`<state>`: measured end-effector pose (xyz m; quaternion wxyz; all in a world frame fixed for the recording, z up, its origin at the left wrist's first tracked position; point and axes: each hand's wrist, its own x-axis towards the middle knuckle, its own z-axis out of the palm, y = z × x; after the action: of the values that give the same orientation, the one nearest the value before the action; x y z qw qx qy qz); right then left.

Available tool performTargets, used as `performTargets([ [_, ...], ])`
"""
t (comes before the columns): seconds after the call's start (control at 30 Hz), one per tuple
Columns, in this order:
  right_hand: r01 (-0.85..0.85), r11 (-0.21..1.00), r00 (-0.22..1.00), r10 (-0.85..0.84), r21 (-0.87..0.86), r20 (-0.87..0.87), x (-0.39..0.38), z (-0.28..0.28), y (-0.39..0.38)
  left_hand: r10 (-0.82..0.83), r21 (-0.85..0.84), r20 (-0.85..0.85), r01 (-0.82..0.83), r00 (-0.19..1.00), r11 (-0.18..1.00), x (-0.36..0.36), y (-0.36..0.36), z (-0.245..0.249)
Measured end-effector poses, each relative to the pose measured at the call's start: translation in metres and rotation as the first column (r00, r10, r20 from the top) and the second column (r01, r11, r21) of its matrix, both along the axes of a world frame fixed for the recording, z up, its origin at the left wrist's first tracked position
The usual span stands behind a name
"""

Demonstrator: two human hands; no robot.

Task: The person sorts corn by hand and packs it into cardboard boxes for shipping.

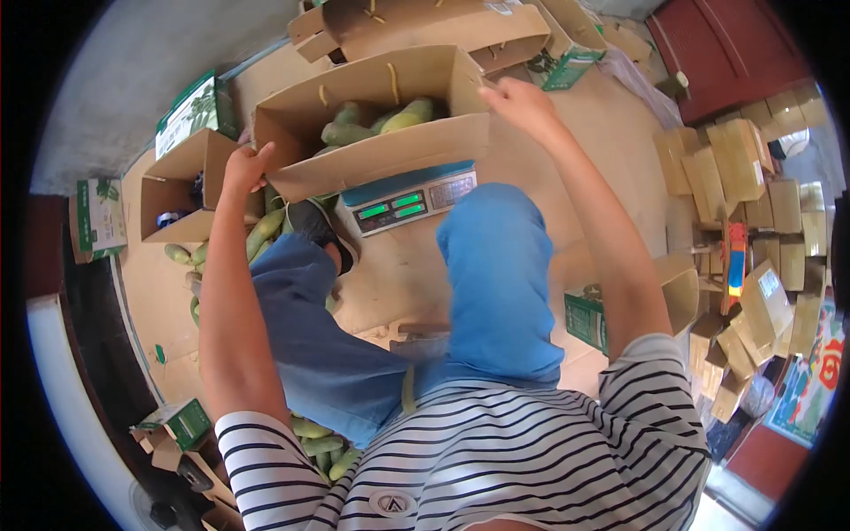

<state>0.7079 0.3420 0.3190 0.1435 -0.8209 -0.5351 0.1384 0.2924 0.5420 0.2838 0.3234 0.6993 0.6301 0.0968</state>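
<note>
An open cardboard box [381, 157] stands over the digital scale [409, 205], whose green displays are lit. Several green gourds [376, 124] lie in the bottom of the box, and yellow rope handles [394, 83] hang on its far inner wall. My left hand [245, 168] grips the box's left edge with bent fingers. At the right corner, my right hand [521, 104] pinches the top edge of the cardboard.
More gourds [264, 232] lie on the floor by my shoe [319, 232]. A smaller open box [181, 190] stands at the left. Another long box [434, 31] is beyond. Many stacked cartons [735, 164] fill the right side.
</note>
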Motion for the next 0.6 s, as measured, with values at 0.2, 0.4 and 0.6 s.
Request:
performTargets([
  [0.2,0.025,0.931,0.978,-0.098,-0.365,-0.182,0.007,-0.017,0.038,-0.081,0.022,-0.161,0.085,0.984,0.996,0.000,0.017,-0.017],
  [0.4,0.111,0.955,0.989,-0.133,-0.274,-0.062,0.029,-0.037,0.015,-0.241,0.195,-0.161,0.270,0.957,0.943,0.023,0.013,0.002],
  [0.6,0.069,0.976,0.979,-0.107,-0.208,-0.173,0.115,-0.044,-0.087,-0.391,0.106,-0.057,0.394,0.919,0.913,0.132,-0.064,0.082],
])
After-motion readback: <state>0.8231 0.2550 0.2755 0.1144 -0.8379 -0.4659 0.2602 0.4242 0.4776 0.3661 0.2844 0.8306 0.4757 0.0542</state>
